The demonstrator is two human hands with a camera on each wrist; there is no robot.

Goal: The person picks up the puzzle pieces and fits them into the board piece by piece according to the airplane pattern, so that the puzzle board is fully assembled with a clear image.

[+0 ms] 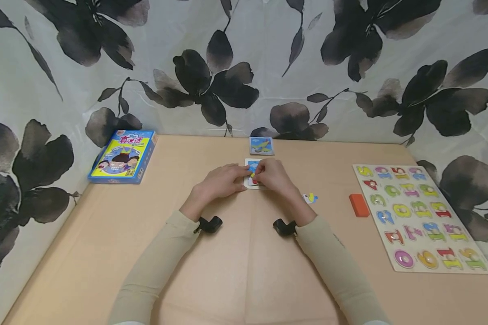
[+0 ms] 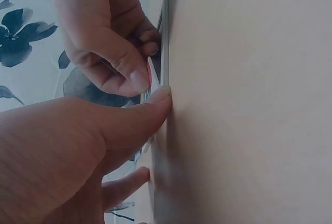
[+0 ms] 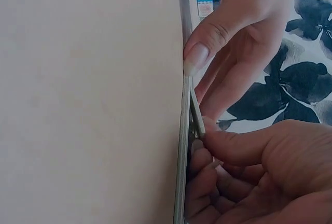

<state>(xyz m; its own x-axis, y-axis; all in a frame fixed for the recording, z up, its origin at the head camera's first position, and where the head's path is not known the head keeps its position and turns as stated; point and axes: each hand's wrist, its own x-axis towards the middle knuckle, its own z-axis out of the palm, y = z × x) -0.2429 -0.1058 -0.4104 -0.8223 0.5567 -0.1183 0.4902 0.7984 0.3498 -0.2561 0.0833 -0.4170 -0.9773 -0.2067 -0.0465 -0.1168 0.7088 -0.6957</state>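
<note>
A small picture puzzle board [image 1: 248, 186] with a white border lies on the table, partly covered by both hands. My left hand [image 1: 224, 181] holds its left side, with the thumb [image 2: 158, 99] against the near edge. Over the board's right part, my right hand [image 1: 274, 175] pinches a thin flat puzzle piece [image 3: 198, 115] between thumb and fingers. That piece tilts up from the board, one end low near the left thumb. Its picture is mostly hidden, though some red shows in the left wrist view. A loose yellow, blue and white piece [image 1: 310, 198] lies beside the right wrist.
Behind the hands sits a blue picture card [image 1: 261, 146]. A blue and yellow box [image 1: 122, 155] stands at the back left. On the right are an orange block [image 1: 359, 205] and a large board [image 1: 419, 245] of colourful shapes. Flowered cloth hangs behind the table.
</note>
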